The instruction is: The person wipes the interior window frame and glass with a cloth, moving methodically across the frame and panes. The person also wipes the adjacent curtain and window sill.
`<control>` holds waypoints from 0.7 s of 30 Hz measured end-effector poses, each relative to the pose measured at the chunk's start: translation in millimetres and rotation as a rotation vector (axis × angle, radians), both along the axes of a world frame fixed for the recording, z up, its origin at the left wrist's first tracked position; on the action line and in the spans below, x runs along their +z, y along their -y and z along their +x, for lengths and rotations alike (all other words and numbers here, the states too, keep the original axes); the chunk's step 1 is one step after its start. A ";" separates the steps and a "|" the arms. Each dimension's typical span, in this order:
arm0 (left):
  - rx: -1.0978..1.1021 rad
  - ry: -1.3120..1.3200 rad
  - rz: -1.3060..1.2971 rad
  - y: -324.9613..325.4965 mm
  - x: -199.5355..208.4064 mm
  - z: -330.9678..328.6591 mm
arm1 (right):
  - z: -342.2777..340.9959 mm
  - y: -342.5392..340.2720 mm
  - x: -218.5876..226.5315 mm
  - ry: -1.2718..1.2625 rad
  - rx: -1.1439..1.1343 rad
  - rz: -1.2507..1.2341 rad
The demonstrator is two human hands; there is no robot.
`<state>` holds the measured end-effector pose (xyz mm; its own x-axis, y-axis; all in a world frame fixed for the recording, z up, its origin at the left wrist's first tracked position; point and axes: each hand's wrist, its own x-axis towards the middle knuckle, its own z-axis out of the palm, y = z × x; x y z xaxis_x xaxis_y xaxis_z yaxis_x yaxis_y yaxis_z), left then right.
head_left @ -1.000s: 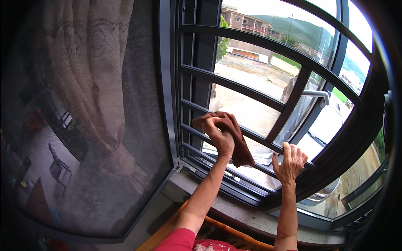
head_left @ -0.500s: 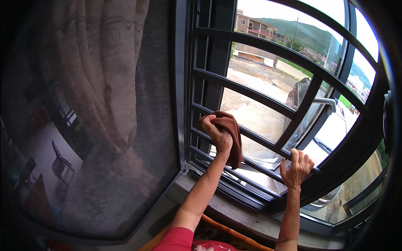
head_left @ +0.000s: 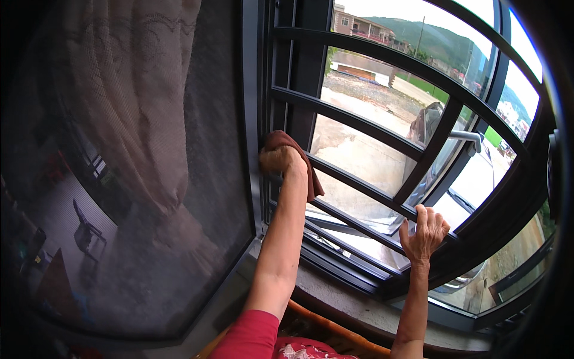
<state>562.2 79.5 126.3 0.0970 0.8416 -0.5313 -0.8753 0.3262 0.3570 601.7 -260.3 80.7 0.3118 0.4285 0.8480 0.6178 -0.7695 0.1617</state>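
Note:
My left hand (head_left: 281,160) grips a brown cloth (head_left: 297,147), pressing it around a dark horizontal bar at the left side of the window grille (head_left: 359,127). One end of the cloth hangs down past my wrist; the fingertips are partly hidden and a little blurred. Farther right, my right hand (head_left: 426,233) is hooked over a lower bar of the same grille, its fingers curled on top and the thumb apart on the near side.
Left of the grille stands a dark screen panel (head_left: 221,179) with a beige curtain (head_left: 131,96) showing through. A grey window handle (head_left: 469,139) sits beyond the bars. Below run a concrete sill (head_left: 353,308) and an orange-brown wooden rail (head_left: 335,328). Outside, a white car (head_left: 472,185) is parked.
My left hand has slid left and slightly up along the bars with the cloth, close to the window frame. The right hand keeps its hold on the bar.

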 end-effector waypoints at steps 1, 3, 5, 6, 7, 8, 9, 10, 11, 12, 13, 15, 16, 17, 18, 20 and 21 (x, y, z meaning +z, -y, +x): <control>0.049 0.063 -0.096 4.3 2.2 1.8 | 0.5 0.9 -0.7 -0.003 0.002 -0.003; -0.060 -0.042 0.034 2.7 -6.1 3.1 | -1.0 0.4 1.3 -0.007 0.013 0.000; -0.132 -0.057 0.143 17.8 -7.1 0.0 | -1.7 1.9 2.3 -0.005 0.001 -0.006; -0.232 -0.228 0.336 24.1 -15.4 -1.7 | -3.0 -0.3 4.3 0.003 0.007 -0.010; -0.051 -0.380 0.434 23.8 -38.5 19.2 | -4.8 -2.5 5.1 -0.010 0.015 -0.009; 0.137 -0.526 0.522 20.4 -57.6 34.0 | -5.7 -5.4 7.1 -0.002 0.036 -0.010; -0.110 -0.242 0.548 46.5 -45.5 12.8 | -2.9 -0.7 3.6 -0.003 0.029 -0.013; -0.103 -0.367 0.602 59.7 -59.7 20.9 | -0.1 3.7 1.5 -0.003 0.023 -0.016; -0.157 -0.338 0.697 68.3 -70.1 14.8 | 0.4 4.9 2.1 0.014 0.024 -0.019; -0.213 -0.312 0.788 75.4 -82.8 8.2 | 0.9 6.0 2.2 0.027 0.026 -0.026; -0.334 -0.182 0.726 67.5 -107.7 8.5 | 0.5 3.8 3.1 0.042 0.039 -0.030; -0.195 -0.390 0.737 83.0 -123.6 -1.9 | 1.7 4.5 0.9 0.026 0.033 -0.036; -0.068 -0.463 0.753 81.2 -132.0 -3.9 | 2.3 4.5 0.2 0.019 0.029 -0.038; -0.026 -0.413 0.567 71.8 -134.6 -3.2 | 2.5 4.0 0.3 0.015 0.032 -0.039; 0.016 -0.361 0.379 56.5 -137.4 -1.3 | 2.5 2.3 0.6 0.014 0.033 -0.039; 0.105 -0.057 0.002 37.0 -122.3 -6.2 | 4.3 6.1 -2.0 0.010 0.009 -0.050; 0.098 -0.075 -0.090 32.6 -109.2 -7.4 | 4.8 6.9 -3.3 0.010 0.005 -0.052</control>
<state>554.9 46.9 17.1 -0.0265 0.7940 -0.6073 -0.8765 0.2737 0.3961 606.5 -267.2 77.4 0.3006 0.4742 0.8275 0.6201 -0.7564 0.2082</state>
